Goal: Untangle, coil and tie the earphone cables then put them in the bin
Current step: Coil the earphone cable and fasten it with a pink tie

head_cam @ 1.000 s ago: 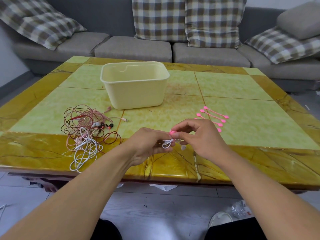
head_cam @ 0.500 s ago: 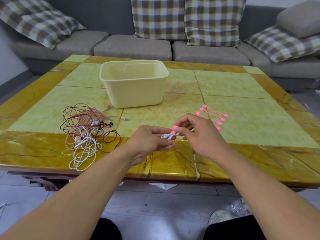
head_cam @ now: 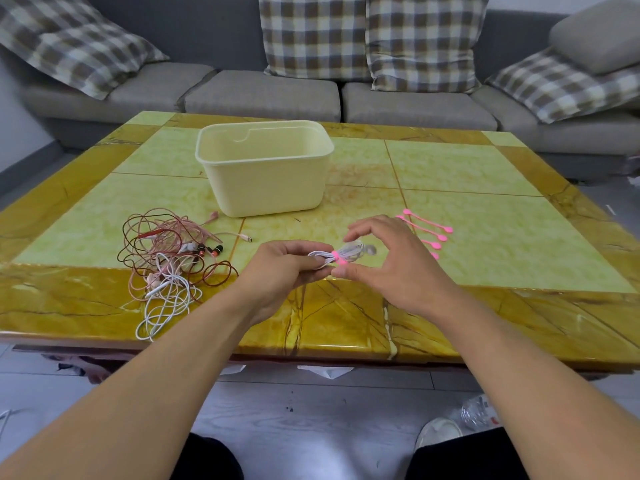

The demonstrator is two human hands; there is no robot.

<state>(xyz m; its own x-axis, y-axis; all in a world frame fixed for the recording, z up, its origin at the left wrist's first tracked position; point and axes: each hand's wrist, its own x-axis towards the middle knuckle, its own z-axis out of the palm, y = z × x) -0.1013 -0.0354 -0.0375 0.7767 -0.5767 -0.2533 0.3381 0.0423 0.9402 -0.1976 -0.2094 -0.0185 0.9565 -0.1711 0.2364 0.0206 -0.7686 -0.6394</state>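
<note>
Over on the left of my feed there's the tangled pile of earphone cables (head_cam: 169, 261), red, pink and white all knotted up, sitting on the yellow-green marble table (head_cam: 485, 244) with a white loop hanging near the front edge. A loose connector end pokes out to the right of the pile.

Just behind and right of that is the cream bin (head_cam: 265, 174), upright, open top. From what I can see of the inside, only the upper far wall, nothing shows in it; the bottom is hidden by the front wall.

In the middle, the left hand (head_cam: 282, 271) has its fingers curled round one end of a small white coiled cable (head_cam: 337, 256), which has a pink tie (head_cam: 336, 257) wrapped round its middle. It's held just above the table's near side, well in front of the bin. The right hand (head_cam: 388, 261) is loosely spread around the other end, thumb tip right by the pink tie, forefinger arched over the top. Can't tell if it's actually touching the bundle.

Further right, a few spare pink ties (head_cam: 429, 230) lie side by side on the tabletop, partly behind that hand.

Behind the table there's a grey sofa (head_cam: 263, 95) with checked cushions, grey floor below.
</note>
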